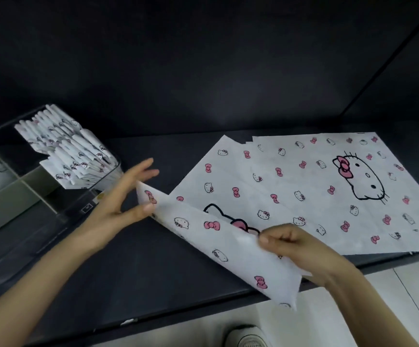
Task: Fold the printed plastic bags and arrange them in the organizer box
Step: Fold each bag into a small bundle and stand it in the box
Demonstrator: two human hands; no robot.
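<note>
**Mia:** Where is the bag she is folding?

**Ben:** The top bag (218, 246) lies on the pile of flat bags (328, 196), on the right half of the tabletop (153, 271). One side of it is lifted up. Its near end sticks out past the near edge of the tabletop.

**Mia:** What are the hands doing?

**Ben:** The right hand (293, 244) pinches the lifted edge in its fingers. The left hand (125, 196) is spread wide with straight fingers. Only its thumb touches the far corner of the bag.

**Mia:** Which way does the bag point?

**Ben:** The lifted part is long and thin. It runs slanted, from the near edge of the tabletop up to the left. Its pointy corner aims at the organizer box (10, 204), which sits at the left edge with folded bags (70, 151) standing in its far corner.

**Mia:** What could go wrong?

**Ben:** I think plastic is slippery. The left hand is not gripping, so that corner could flop back down. Then the fold would come out crooked. The bags under it could slide too, if she pulls hard. And the end that hangs over the near edge could drag the bag down to the floor (353, 309).

**Mia:** So what should she do?

**Ben:** Hold both ends and press the fold flat.
</note>
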